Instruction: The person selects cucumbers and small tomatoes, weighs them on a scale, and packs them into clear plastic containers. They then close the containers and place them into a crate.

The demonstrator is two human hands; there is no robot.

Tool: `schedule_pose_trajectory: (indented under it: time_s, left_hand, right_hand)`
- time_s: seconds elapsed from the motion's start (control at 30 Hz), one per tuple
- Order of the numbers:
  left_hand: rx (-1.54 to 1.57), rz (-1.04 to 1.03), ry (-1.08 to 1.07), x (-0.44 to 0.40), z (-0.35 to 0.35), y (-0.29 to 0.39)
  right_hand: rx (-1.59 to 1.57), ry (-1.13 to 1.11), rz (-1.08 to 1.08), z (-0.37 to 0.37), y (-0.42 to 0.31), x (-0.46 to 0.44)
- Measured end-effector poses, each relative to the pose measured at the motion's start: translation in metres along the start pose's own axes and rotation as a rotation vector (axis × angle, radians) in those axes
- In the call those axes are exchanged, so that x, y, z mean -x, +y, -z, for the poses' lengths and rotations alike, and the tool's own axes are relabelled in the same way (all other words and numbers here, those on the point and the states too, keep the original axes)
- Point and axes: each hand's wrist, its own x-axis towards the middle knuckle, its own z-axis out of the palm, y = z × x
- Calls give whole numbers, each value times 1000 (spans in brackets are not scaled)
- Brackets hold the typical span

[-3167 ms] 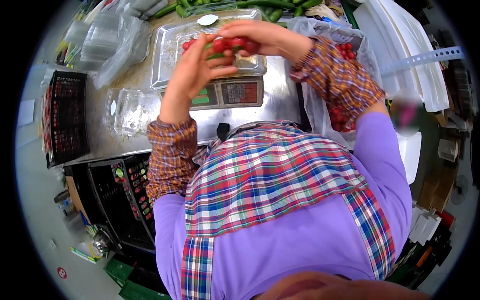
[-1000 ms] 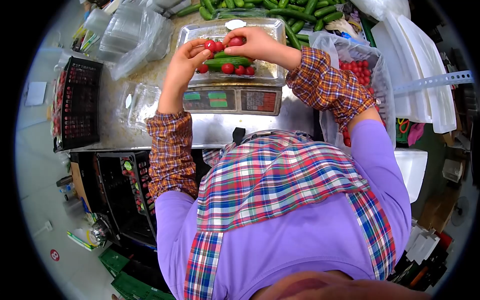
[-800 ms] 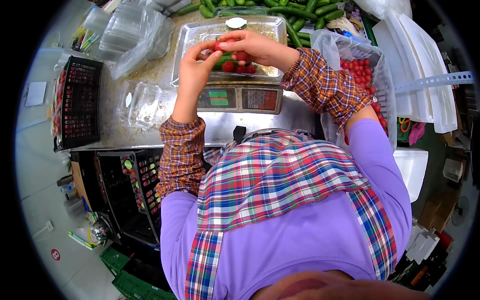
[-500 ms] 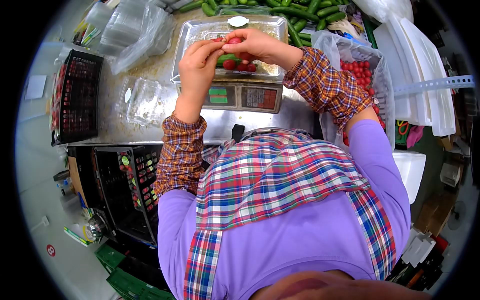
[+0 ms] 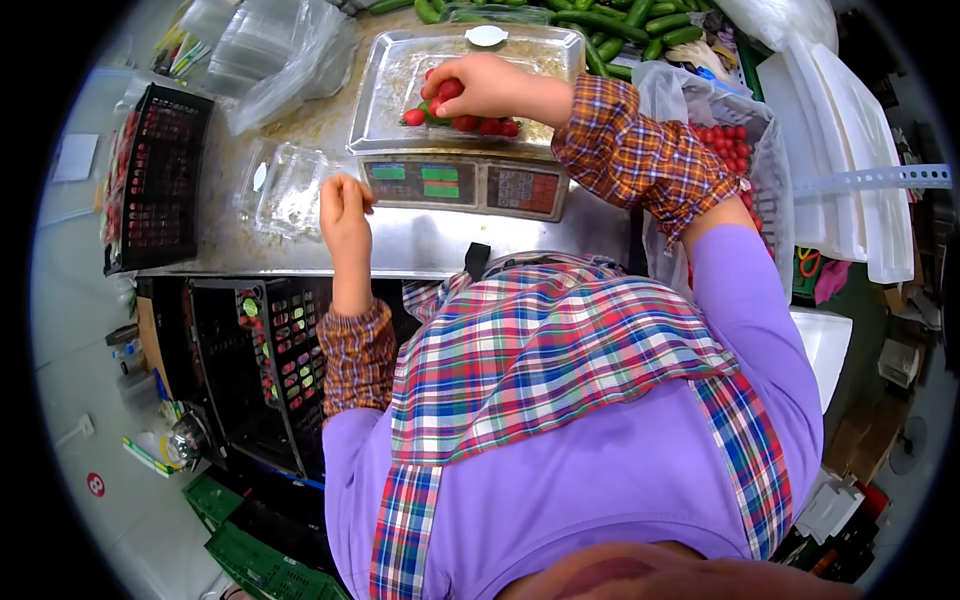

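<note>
My right hand (image 5: pixel 485 85) is over the metal tray of a weighing scale (image 5: pixel 515 188), its fingers closed on red cherry tomatoes (image 5: pixel 450 90). Just beneath it more cherry tomatoes (image 5: pixel 489 127) lie in a row, with something green among them. They appear to be in a clear plastic box, whose lid bears a white oval label (image 5: pixel 487 36). My left hand (image 5: pixel 346 205) is held above the steel table, left of the scale display. Its fingers are curled together, and whatever is in them is hidden. Beside it is an open clear plastic box (image 5: pixel 290 195).
A lined crate of cherry tomatoes (image 5: pixel 730 150) stands on the right. Cucumbers (image 5: pixel 600 22) are piled at the back. Stacked clear boxes (image 5: pixel 265 50) in a bag lie at the back left. A black crate (image 5: pixel 160 180) stands at the table's left end.
My left hand has come away from the right one, moving left and towards me. The right hand has shifted slightly left and down, staying over the tray with tomatoes in its fingers.
</note>
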Motion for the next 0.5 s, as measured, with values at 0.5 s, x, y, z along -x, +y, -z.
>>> schedule_pose_trajectory:
  time_s: [0.5]
  left_hand:
    - [-876,658,-331,261,93,-152]
  right_hand:
    - [-1444,112,-423,67,23,-2]
